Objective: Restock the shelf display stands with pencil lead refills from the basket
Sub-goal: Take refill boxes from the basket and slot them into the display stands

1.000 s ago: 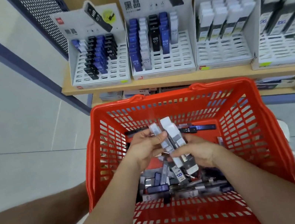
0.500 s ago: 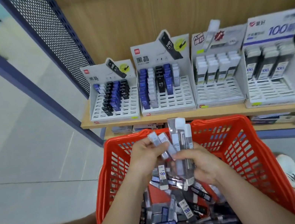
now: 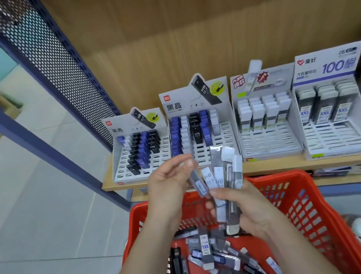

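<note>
Pale floor tiles [image 3: 35, 233] lie under the red basket [image 3: 301, 180], nearest us and heaped with loose lead refills [image 3: 205, 249]. Above it our right grip [image 3: 246, 209] is curled round an upright bundle of refill cases [image 3: 227, 172], while our left grip [image 3: 168, 186] pinches what seems, through the blur, to be one clear case [image 3: 198, 182] leaning against that bundle. Beyond, on the wooden shelf [image 3: 275, 170], four display stands [image 3: 271, 145] sit side by side, each partly filled at the back.

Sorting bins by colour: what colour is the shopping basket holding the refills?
Orange-red plastic basket, shown best in the head view.
</note>
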{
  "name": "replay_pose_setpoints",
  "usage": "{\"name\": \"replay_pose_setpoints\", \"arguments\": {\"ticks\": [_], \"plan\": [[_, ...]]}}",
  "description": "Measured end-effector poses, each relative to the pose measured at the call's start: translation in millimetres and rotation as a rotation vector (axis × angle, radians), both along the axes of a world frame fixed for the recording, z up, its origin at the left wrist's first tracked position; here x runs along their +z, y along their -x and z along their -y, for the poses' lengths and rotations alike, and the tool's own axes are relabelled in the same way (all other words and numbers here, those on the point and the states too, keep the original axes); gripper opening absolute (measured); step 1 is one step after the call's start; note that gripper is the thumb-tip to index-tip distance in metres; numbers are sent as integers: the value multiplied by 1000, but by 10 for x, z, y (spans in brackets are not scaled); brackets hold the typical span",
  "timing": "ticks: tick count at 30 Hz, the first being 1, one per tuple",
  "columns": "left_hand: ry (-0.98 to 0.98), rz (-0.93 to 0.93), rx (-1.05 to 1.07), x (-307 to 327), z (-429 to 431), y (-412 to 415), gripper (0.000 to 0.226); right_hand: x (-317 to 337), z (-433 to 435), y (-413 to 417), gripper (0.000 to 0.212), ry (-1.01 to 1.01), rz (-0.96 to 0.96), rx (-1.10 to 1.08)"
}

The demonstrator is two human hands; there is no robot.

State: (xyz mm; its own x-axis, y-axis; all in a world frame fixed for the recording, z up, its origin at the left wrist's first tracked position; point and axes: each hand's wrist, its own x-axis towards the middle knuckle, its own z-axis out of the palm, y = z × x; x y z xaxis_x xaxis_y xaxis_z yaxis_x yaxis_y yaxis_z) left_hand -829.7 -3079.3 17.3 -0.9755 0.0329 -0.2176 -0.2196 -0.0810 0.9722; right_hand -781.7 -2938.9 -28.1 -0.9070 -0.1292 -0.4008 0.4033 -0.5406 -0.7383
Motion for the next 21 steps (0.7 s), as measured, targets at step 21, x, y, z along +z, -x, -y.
{"name": "replay_pose_setpoints", "arguments": {"ticks": [21], "plan": [[233, -288, -384, 143, -653, 463, 13, -5, -584, 196, 33, 281, 29, -186]]}}
